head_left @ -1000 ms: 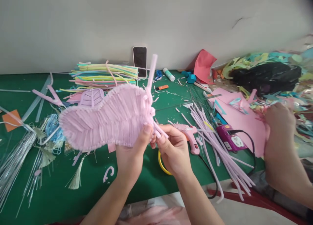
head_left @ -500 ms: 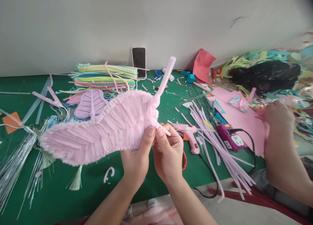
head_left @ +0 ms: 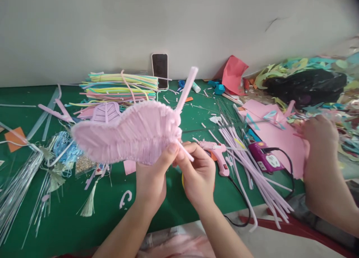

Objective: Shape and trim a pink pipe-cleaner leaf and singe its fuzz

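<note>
A pale pink wing-shaped piece made of pipe cleaners [head_left: 126,134] is held up over the table, its far end pointing left. My left hand [head_left: 154,175] grips its right end from below, thumb on the front and fingers hidden behind. My right hand [head_left: 196,172] is closed beside it, pinching the base of a short pink pipe cleaner end [head_left: 186,151] that sticks out down and to the right. A longer pink stem [head_left: 187,89] rises from the same end. Behind the wing lies a smaller lilac wing shape [head_left: 106,112], partly covered.
On the green table [head_left: 112,228], a bundle of coloured pipe cleaners [head_left: 120,86] lies behind, near a phone [head_left: 160,69]. To the right are a pink glue gun [head_left: 215,149], loose pink pipe cleaners [head_left: 252,172] and a purple power socket [head_left: 265,158]. Another person's hand [head_left: 319,134] rests on pink sheets.
The wing has tilted, its left end swinging back and looking shorter, which uncovers blue threads and a bag of beads. Both hands still hold its right end.
</note>
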Tool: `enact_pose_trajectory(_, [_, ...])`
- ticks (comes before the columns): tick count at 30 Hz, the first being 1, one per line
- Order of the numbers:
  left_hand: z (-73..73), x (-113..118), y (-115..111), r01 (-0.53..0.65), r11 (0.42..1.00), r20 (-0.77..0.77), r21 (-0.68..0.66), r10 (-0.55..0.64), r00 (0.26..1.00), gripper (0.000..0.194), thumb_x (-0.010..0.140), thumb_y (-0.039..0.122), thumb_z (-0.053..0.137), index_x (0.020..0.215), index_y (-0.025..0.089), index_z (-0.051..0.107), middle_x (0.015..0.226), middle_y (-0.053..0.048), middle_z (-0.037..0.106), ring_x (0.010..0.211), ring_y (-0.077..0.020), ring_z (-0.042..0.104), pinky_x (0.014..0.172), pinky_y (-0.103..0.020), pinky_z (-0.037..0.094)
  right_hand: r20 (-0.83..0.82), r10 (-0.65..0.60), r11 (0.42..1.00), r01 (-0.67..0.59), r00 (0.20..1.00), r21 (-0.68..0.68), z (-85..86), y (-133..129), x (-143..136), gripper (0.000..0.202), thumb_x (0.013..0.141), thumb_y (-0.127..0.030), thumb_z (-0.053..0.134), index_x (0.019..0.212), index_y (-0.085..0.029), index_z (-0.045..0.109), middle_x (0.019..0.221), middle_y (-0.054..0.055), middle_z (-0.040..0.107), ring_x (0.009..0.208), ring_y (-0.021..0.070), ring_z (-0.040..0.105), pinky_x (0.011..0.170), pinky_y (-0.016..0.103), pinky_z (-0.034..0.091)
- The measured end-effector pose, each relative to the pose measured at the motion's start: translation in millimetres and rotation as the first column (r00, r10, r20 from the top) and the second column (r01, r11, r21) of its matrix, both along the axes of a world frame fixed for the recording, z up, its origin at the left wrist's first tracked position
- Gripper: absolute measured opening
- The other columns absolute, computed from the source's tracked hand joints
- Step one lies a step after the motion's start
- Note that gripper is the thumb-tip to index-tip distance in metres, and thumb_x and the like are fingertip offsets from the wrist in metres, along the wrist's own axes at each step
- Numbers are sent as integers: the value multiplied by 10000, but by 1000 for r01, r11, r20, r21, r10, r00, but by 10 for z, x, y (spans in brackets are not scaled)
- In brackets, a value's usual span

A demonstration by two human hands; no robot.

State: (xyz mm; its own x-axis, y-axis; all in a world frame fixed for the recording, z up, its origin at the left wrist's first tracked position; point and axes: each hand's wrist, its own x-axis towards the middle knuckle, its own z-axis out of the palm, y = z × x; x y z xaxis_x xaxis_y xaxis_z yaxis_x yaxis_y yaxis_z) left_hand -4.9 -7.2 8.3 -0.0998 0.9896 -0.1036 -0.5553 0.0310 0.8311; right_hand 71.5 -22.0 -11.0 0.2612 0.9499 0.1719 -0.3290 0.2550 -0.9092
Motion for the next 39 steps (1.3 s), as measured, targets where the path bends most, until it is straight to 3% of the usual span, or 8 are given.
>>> enact_pose_trajectory(3, [54, -36, 30, 33, 999, 20, -24, -32, 999, 165, 685, 279, 847, 801, 216, 748, 770, 16, 737, 751, -149, 700, 745, -267, 586, 193, 94, 987, -116, 977, 107, -9, -2, 188, 74, 786, -259, 783, 859, -255, 767, 777, 17, 719, 722, 165, 628, 686, 301, 522])
enact_pose_trajectory(8, [67, -66, 46, 93, 993, 67, -69, -88, 994, 128, 690, 263, 822, 775, 214, 741, 752, 26, 724, 696, -129, 670, 651, -236, 560, 157, 217, 960, -240, 963, 145, -39, 32, 416, 298, 746, -393, 814, 1034, -321, 783, 878, 45, 763, 735, 193, 675, 649, 338, 574])
enact_pose_trajectory(11, [64, -65, 43, 108, 990, 76, -92, -101, 992, 137, 675, 248, 832, 773, 218, 741, 725, 32, 719, 685, -127, 673, 621, -218, 552, 223, 255, 941, -294, 941, 167, -59, 41, 458, 266, 820, -375, 754, 1085, -346, 765, 885, 43, 778, 767, 201, 695, 687, 357, 580])
enact_pose_trajectory(17, [40, -62, 32, 110, 992, 29, -69, -108, 994, 120, 668, 227, 853, 729, 217, 750, 739, 21, 734, 705, -123, 686, 669, -207, 572, 248, 2, 971, -61, 969, 230, -26, 62, 359, 95, 800, -293, 779, 885, -325, 806, 737, 15, 781, 659, 202, 706, 647, 366, 586])
enact_pose_trajectory(23, [67, -50, -28, 124, 992, -39, 12, -123, 992, 39, 751, 233, 798, 764, 222, 762, 750, 18, 723, 821, -161, 718, 766, -237, 597, 352, -212, 915, 58, 912, 400, -37, 77, 319, 242, 714, -187, 846, 916, -309, 792, 766, 6, 785, 672, 207, 727, 647, 349, 605])
enact_pose_trajectory(27, [79, -41, -27, 88, 996, -38, 0, -88, 995, 68, 730, 240, 806, 765, 233, 748, 741, 19, 712, 813, -178, 718, 773, -267, 606, 465, -325, 838, 23, 823, 544, -50, 103, 376, 305, 741, -173, 823, 1014, -302, 777, 796, 16, 790, 665, 218, 739, 613, 347, 613])
enact_pose_trajectory(33, [95, -52, 6, 79, 997, -63, -18, -80, 995, 99, 705, 257, 799, 762, 234, 721, 750, 8, 720, 862, -215, 722, 835, -341, 605, 590, -356, 790, -105, 724, 604, 20, 138, 450, 379, 816, -147, 751, 1162, -300, 724, 849, 19, 793, 734, 214, 752, 657, 347, 623])
enact_pose_trajectory(39, [111, -28, -5, 92, 994, -80, -50, -96, 992, 93, 720, 267, 776, 772, 222, 713, 896, -26, 754, 957, -237, 718, 868, -363, 591, 583, -439, 781, -30, 684, 624, 78, 108, 405, 287, 808, -127, 755, 1058, -268, 739, 785, 10, 778, 691, 200, 732, 639, 339, 606])
